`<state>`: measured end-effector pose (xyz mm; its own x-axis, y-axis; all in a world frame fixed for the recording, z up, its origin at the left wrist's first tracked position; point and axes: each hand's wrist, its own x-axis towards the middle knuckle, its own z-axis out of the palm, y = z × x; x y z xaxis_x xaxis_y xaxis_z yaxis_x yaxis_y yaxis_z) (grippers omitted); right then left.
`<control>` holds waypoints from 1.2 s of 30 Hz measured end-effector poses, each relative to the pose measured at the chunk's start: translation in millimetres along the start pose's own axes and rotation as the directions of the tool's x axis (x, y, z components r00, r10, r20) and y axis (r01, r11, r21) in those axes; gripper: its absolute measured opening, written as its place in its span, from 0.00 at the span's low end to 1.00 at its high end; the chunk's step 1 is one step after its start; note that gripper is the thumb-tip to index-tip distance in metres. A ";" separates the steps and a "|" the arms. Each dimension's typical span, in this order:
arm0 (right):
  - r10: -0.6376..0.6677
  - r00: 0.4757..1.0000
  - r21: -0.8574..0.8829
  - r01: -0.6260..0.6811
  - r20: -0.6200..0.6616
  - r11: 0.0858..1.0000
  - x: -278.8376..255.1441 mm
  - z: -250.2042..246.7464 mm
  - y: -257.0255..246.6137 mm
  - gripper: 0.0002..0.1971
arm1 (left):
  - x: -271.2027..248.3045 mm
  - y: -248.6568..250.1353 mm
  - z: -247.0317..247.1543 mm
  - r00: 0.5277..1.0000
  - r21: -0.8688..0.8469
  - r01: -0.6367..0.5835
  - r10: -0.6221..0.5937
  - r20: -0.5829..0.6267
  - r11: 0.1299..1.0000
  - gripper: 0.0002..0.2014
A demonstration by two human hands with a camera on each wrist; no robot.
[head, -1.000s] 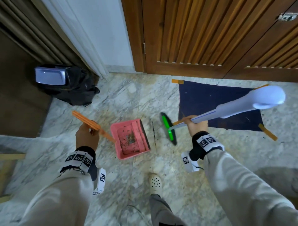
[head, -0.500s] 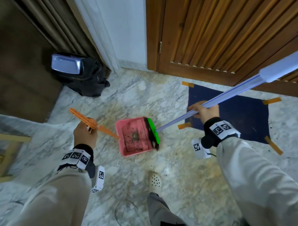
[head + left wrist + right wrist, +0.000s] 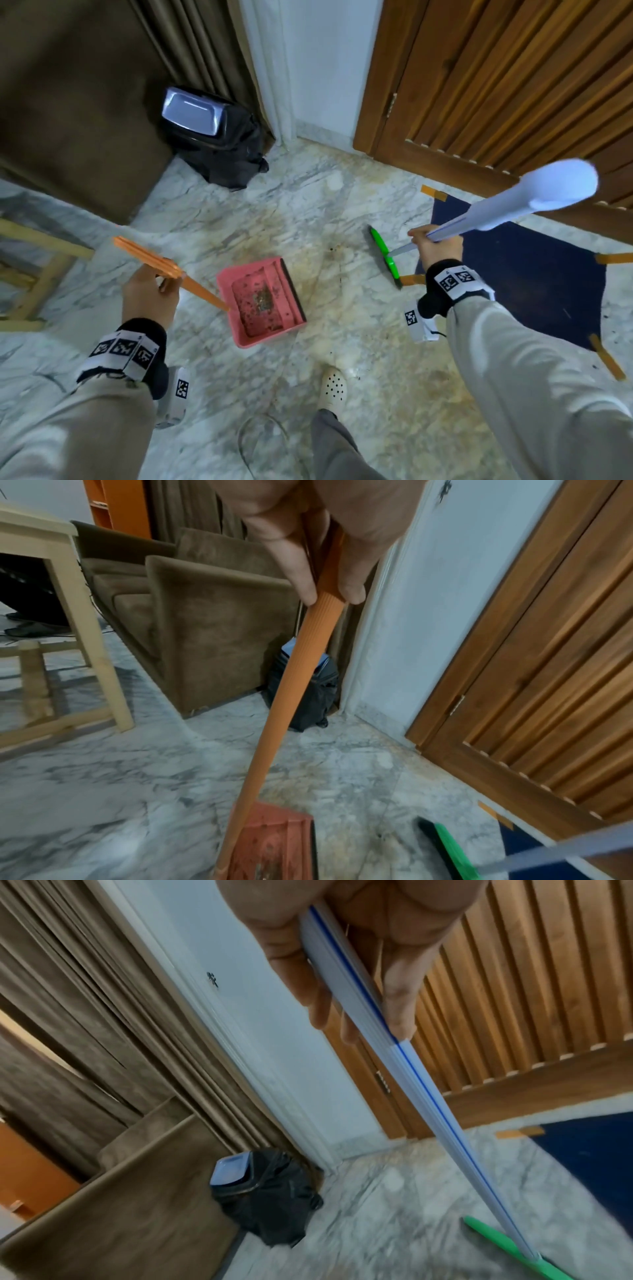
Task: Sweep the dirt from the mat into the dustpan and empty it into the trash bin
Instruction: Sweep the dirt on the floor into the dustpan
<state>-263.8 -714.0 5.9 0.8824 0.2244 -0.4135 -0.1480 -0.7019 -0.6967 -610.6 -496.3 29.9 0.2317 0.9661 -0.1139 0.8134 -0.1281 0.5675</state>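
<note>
A pink dustpan [image 3: 287, 308] [image 3: 274, 840] sits on the marble floor with a small pile of dirt [image 3: 262, 296] in its tray. My left hand [image 3: 150, 294] [image 3: 322, 542] grips its long orange handle [image 3: 150, 262] [image 3: 301, 685]. My right hand [image 3: 433, 245] [image 3: 359, 953] grips the white broom handle [image 3: 507, 205] [image 3: 441, 1112]. The green broom head [image 3: 385, 255] [image 3: 493, 1240] [image 3: 452, 850] stands at the left edge of the dark blue mat [image 3: 534, 274] [image 3: 589, 1158], right of the dustpan. The trash bin [image 3: 212, 137] [image 3: 263, 1188] [image 3: 308, 693], lined with a black bag, stands in the far corner.
A brown sofa [image 3: 68, 113] and curtain [image 3: 205, 44] flank the bin. A slatted wooden door [image 3: 513, 85] rises behind the mat, which is taped down with orange strips [image 3: 435, 193]. A wooden stool [image 3: 30, 274] stands at left. My foot in a white clog [image 3: 332, 387] is near.
The broom head was at the dustpan's mouth half a second ago; it has swung back right to the mat's edge. The dustpan stays put in my left hand.
</note>
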 end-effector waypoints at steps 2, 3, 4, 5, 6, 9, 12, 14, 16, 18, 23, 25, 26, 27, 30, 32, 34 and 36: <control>0.027 0.997 0.004 -0.028 0.074 1.000 -4.3 24.1 6.0 0.10 | -2.1 -12.3 2.5 1.000 0.002 0.022 -0.022 -0.007 1.000 0.08; 0.018 0.992 -0.003 -0.017 0.125 1.000 -10.0 34.4 6.7 0.09 | -1.7 -17.4 3.3 1.000 0.005 0.019 -0.019 -0.017 1.000 0.08; -0.008 0.983 -0.012 0.011 0.182 1.000 -18.3 43.5 5.8 0.07 | -0.7 -21.2 3.0 1.000 0.011 0.011 -0.011 -0.022 1.000 0.08; -0.035 0.971 -0.014 0.039 0.236 0.999 -27.4 52.6 5.4 0.06 | 0.9 -23.7 2.0 1.000 0.013 0.005 -0.005 -0.020 1.000 0.08; -0.057 0.957 -0.012 0.063 0.284 0.998 -38.1 60.4 3.0 0.06 | 3.0 -25.8 1.0 1.000 0.005 0.005 -0.005 -0.015 1.000 0.08; -0.113 0.918 0.019 0.114 0.380 0.993 -69.9 83.7 1.1 0.07 | 9.2 -31.1 -0.5 1.000 -0.003 0.021 -0.021 0.004 1.000 0.09; -0.139 0.888 0.048 0.131 0.439 0.990 -93.1 105.9 4.3 0.08 | 15.1 -37.6 3.8 0.999 0.017 0.017 -0.018 0.038 1.000 0.10; -0.146 0.876 0.073 0.127 0.460 0.989 -106.9 115.1 1.4 0.08 | 18.2 -42.0 7.6 0.998 0.010 -0.015 0.014 0.057 1.000 0.09; -0.140 0.890 0.110 0.102 0.434 0.989 -115.2 118.6 -2.0 0.16 | 21.0 -44.9 8.4 0.996 -0.001 -0.030 0.030 0.078 1.000 0.09; -0.136 0.915 0.135 0.091 0.381 0.987 -119.7 114.3 -6.4 0.16 | 22.9 -48.1 5.4 0.994 -0.014 -0.043 0.044 0.103 0.999 0.09; -0.095 0.980 0.146 0.070 0.174 0.987 -124.2 71.2 -16.3 0.07 | 23.8 -58.2 -11.6 0.991 0.001 -0.044 0.043 0.125 0.999 0.10; -0.036 0.996 0.153 0.023 0.080 0.988 -127.0 47.0 -14.7 0.07 | 23.8 -60.5 -19.5 0.990 -0.003 -0.051 0.051 0.134 0.999 0.11; -0.008 0.999 0.178 0.001 0.035 0.984 -129.4 35.8 -12.5 0.07 | 23.2 -60.6 -23.1 0.989 -0.009 -0.057 0.058 0.139 0.998 0.10; 0.014 1.000 0.208 -0.013 -0.006 0.978 -132.9 24.3 -10.5 0.07 | 22.3 -60.0 -26.0 0.988 -0.018 -0.070 0.072 0.139 0.997 0.10; 0.013 0.994 0.245 0.015 -0.110 0.969 -144.2 -3.6 -1.6 0.05 | 21.8 -54.6 -32.2 0.985 -0.024 -0.105 0.107 0.135 0.994 0.09; 0.015 0.986 0.265 0.031 -0.169 0.964 -147.1 -14.0 8.4 0.04 | 22.1 -51.6 -35.1 0.982 -0.036 -0.119 0.123 0.140 0.992 0.09; 0.029 0.976 0.225 0.021 -0.216 0.974 -144.8 -13.8 21.1 0.06 | 23.5 -51.6 -34.8 0.977 -0.025 -0.144 0.146 0.155 0.989 0.08; 0.069 0.970 0.181 -0.027 -0.231 0.983 -143.0 -3.3 31.8 0.06 | 22.8 -54.2 -30.7 0.972 -0.007 -0.161 0.160 0.172 0.987 0.08</control>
<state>-393.2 -770.7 44.8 0.9493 0.0132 -0.3141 -0.2501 -0.5739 -0.7798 -665.8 -460.5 21.5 0.4469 0.8801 -0.1601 0.7616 -0.2805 0.5843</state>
